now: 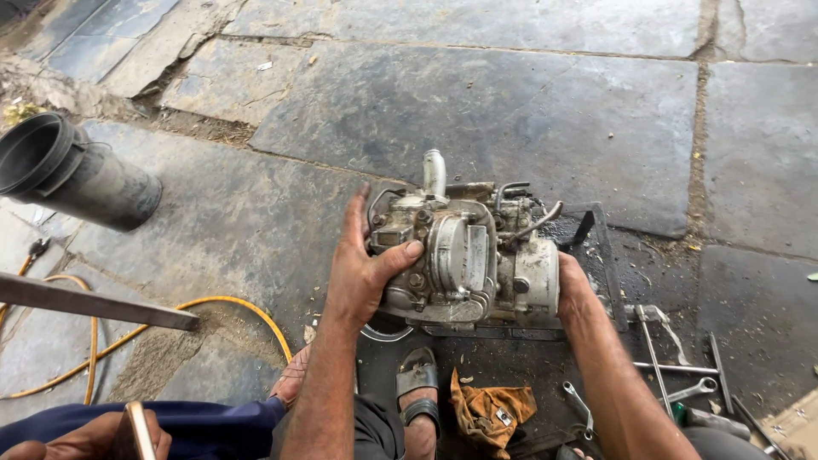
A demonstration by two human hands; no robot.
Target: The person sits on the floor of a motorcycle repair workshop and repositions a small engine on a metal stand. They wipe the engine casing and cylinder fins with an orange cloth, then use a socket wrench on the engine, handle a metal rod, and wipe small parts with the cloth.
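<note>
1. I am looking down on a floor of large grey stone slabs with cracked, dirt-filled joints; it is dusty, and darker with oil under the work.
2. My left hand grips the left side of a grimy metal engine assembly, thumb pressed on its front. My right hand is mostly behind its right side, so I cannot tell how the fingers sit, only that it touches the casing.
3. The engine is held up near the middle of the view, over a flat black tray on the ground.
4. Near edge: my sandalled foot, an orange rag, and wrenches scattered lower right.
5. Left side: a black rubber duct, a yellow hose looping over the floor, and a rusty metal bar.
6. Another person's hand holds a phone at the lower left corner.
7. The open room lies ahead, across the far slabs.
</note>
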